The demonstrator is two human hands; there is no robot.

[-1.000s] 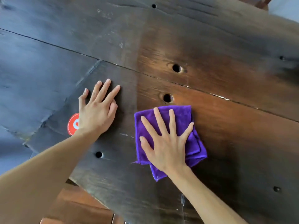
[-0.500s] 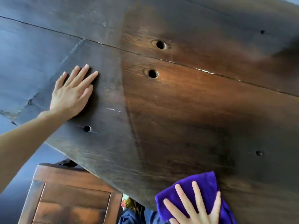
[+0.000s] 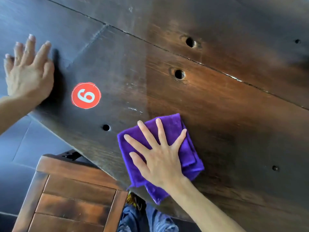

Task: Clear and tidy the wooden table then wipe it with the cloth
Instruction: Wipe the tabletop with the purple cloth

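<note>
The dark wooden table [image 3: 217,101] fills the frame, planks running upper left to lower right. The folded purple cloth [image 3: 189,158], long axis near vertical, lies lower centre under the flat, spread right hand [image 3: 160,158]. Left hand [image 3: 28,71] flat, empty, upper left. Red sticker [image 3: 86,95] reads "6".

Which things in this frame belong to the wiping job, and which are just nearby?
Part of the job:
- purple cloth, folded, pressed flat under the right hand
- wooden table, being wiped
- left hand, flat on the tabletop near its corner

Just nearby:
- red round sticker marked 6 or 9, stuck on the tabletop
- wooden chair below the table edge
</note>
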